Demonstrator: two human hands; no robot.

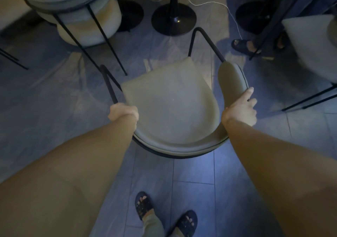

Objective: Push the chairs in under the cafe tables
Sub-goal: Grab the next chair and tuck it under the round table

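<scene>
Holding the pale cushioned tub chair with a thin black metal frame from behind, the person had both hands on its curved backrest at the centre of the frame. The left hand was closed in a fist around the rim where the black rod met the padding; the right hand gripped the opposite arm of the backrest, thumb laid along the top edge and fingers curled outside. The chair stood on the grey tiled floor, its seat facing the round black pedestal base of a cafe worktop at upper centre, near but not yet under it. Judging by the slender legs and padded shell, the chair should be fairly light and stiff, likely to slide or scrape on tile; the two sides of the backrest looked like the steadiest places to take it. A second, similar chair sat at upper left, and a thin white cord trailed across the floor at upper right, which a leg could snag. No brand, label or writing was readable.
</scene>
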